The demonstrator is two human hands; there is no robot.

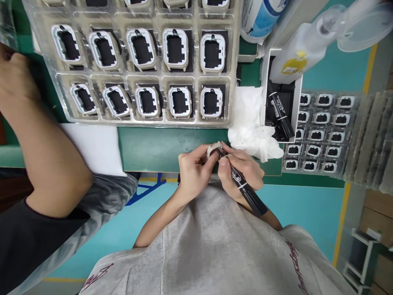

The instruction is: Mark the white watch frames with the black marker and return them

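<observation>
My left hand (194, 171) pinches a small pale watch case frame (212, 150) near the table's front edge. A black marker pen (245, 186) is gripped in my right hand (242, 168), its tip against or very close to the frame; contact is hard to make out. Fingers of my right hand also reach the frame's far side. Beyond my hands lies a clear plastic tray (123, 121) with rows of similar white-faced frames in its pockets. Crumpled white cloth or tissue (250, 127) rests just past my right hand.
A white box (267, 73) at right holds another black marker (278, 104) and a squeeze bottle (302, 53). Behind stands a blue-and-white container (260, 18). More filled trays (322, 131) sit far right. A co-worker's arm (46, 143) is at left, beside a white sheet (92, 143).
</observation>
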